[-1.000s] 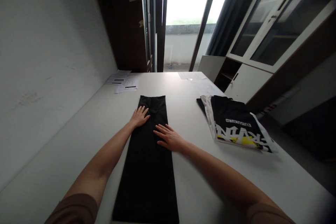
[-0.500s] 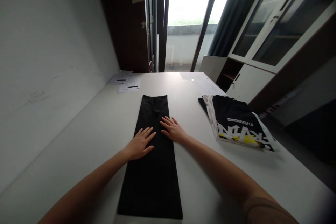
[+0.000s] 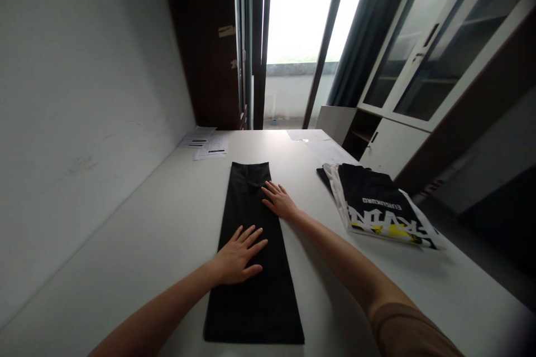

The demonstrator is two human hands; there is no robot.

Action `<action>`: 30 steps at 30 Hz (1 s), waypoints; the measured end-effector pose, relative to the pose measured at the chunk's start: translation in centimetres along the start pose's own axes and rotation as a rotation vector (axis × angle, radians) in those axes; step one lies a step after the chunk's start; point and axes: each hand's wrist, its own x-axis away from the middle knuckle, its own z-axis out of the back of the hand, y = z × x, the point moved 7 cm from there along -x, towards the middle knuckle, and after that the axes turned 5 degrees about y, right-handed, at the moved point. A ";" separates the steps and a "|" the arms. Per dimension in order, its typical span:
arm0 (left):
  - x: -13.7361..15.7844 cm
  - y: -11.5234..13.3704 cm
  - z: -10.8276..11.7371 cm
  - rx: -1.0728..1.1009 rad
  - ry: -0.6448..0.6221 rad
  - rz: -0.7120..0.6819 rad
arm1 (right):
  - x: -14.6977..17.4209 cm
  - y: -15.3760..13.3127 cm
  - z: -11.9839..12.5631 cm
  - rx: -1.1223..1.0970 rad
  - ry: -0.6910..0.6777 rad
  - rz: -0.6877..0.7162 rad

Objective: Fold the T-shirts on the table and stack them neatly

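Observation:
A black garment [image 3: 257, 312], folded into a long narrow strip and probably trousers, lies flat on the white table [image 3: 159, 234]. My left hand [image 3: 238, 256] rests palm down on its middle, fingers spread. Farther up, my right hand [image 3: 280, 199] lies on the strip's right edge near the narrower far end, its fingers stretched out. Neither hand grips anything. Small creases show in the cloth by the far end.
To the right sits a stack of folded clothes [image 3: 377, 189], black and white with yellow print. Paper sheets [image 3: 210, 149] lie at the far left, and more papers [image 3: 329, 150] at the far right. A wall [image 3: 84, 95] borders the table's left side; a glass-door cabinet [image 3: 419, 50] stands right.
My left hand has slid down the black garment toward me. My right hand has shifted slightly toward the far end. The camera view has tilted up a little.

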 end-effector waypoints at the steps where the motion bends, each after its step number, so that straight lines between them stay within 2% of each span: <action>1: 0.0 0.2 -0.1 0.002 0.000 0.003 | -0.2 0.1 0.2 -0.023 0.014 -0.007; 4: 0.6 1.9 -0.3 0.039 -0.005 -0.036 | -0.4 0.5 0.0 -0.089 -0.021 -0.035; 9: 1.3 4.8 -0.3 0.118 -0.035 -0.159 | 0.5 -0.6 -0.7 -0.071 -0.082 0.030; 17: 1.3 4.6 -0.1 0.096 0.002 -0.163 | 3.7 -3.3 0.1 -0.098 -0.104 0.122; 21: 1.5 3.0 0.1 0.054 0.054 -0.120 | 6.5 -4.8 1.5 -0.160 -0.089 0.170; 27: 1.8 -2.6 0.6 -0.028 0.136 0.096 | 10.6 -7.4 3.2 -0.233 -0.115 0.256; 30: 1.9 -4.2 0.6 -0.060 0.151 0.136 | 12.4 -8.6 3.8 -0.275 -0.144 0.300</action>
